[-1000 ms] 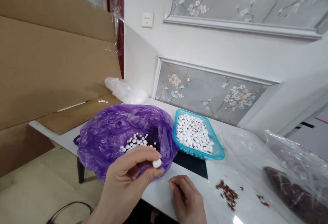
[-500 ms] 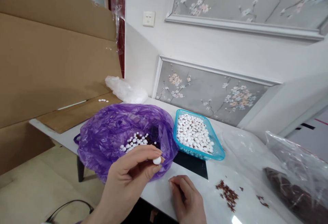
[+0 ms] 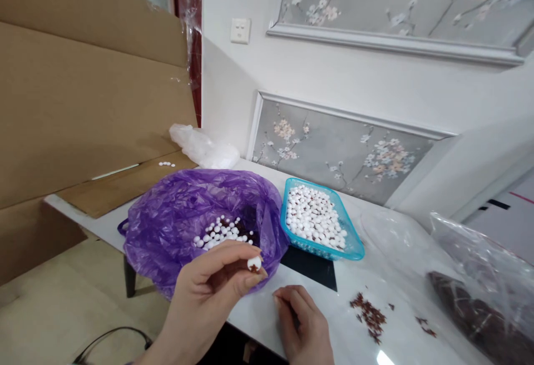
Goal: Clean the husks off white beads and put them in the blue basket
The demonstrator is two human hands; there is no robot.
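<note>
Between the thumb and fingertips of my left hand (image 3: 212, 290) is a small white ball (image 3: 254, 264) with a brown star-shaped piece on its lower side. My right hand (image 3: 303, 323) rests near the table's front edge, thumb and fingers pressed together; whatever they pinch, if anything, is too small to make out. Behind my left hand a purple plastic bag (image 3: 167, 220) lies open with white balls and dark brown pieces inside. The blue basket (image 3: 354, 242) beside it holds many white balls, some with brown bits. Small brown pieces (image 3: 369, 316) lie loose right of my right hand.
A clear bag with dark brown contents (image 3: 471, 309) lies at the right. A black flat piece (image 3: 311, 267) sits under the basket's front. Behind are a crumpled white bag (image 3: 208, 151), cardboard (image 3: 92, 98) and the wall.
The ball in my left fingers has turned, so its brown star-shaped piece now shows. My right hand has stayed in nearly the same place.
</note>
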